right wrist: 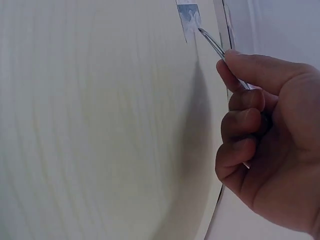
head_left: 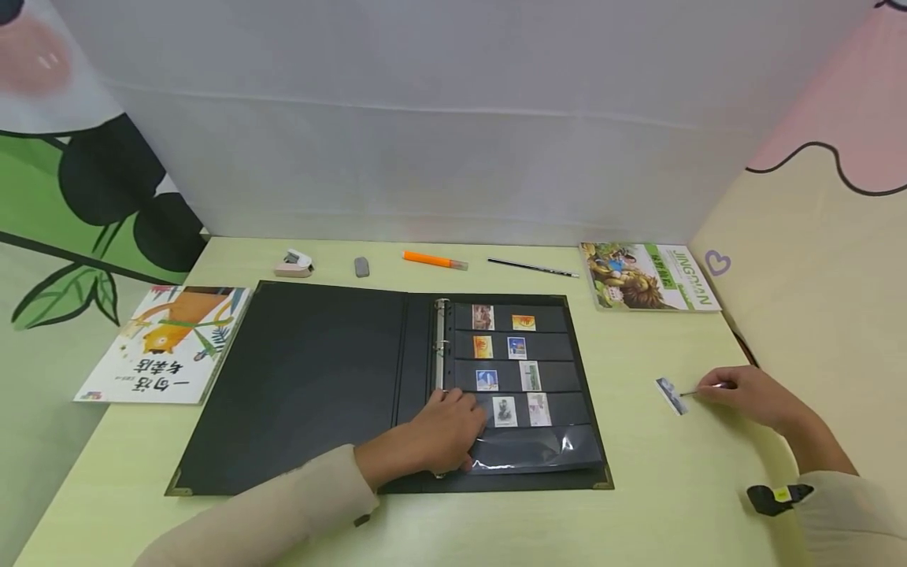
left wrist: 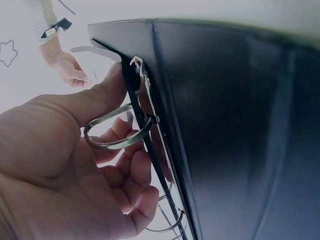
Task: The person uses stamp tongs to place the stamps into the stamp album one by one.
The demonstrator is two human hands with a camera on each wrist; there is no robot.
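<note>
My right hand (head_left: 744, 394) grips a pair of metal tweezers (right wrist: 214, 44) at the table's right side. A small blue-and-white stamp (head_left: 671, 396) is at the tweezers' tips, close over the table. A black ring-binder stamp album (head_left: 319, 370) lies spread in the middle. My left hand (head_left: 446, 431) rests over the rings and the lower inner corner of its black stock page (head_left: 506, 342). In the left wrist view, the thumb touches the page beside a metal ring (left wrist: 112, 145), with the other fingers loosely bent. Several stamps sit in pairs in the page's upper rows; the bottom strip (head_left: 531, 450) shows glossy film.
Along the back lie a stapler (head_left: 294, 264), a grey eraser (head_left: 361, 267), an orange marker (head_left: 434, 260) and a dark pencil (head_left: 533, 268). One picture book (head_left: 166, 342) is left of the album, another (head_left: 648, 276) at the back right. Walls border the table.
</note>
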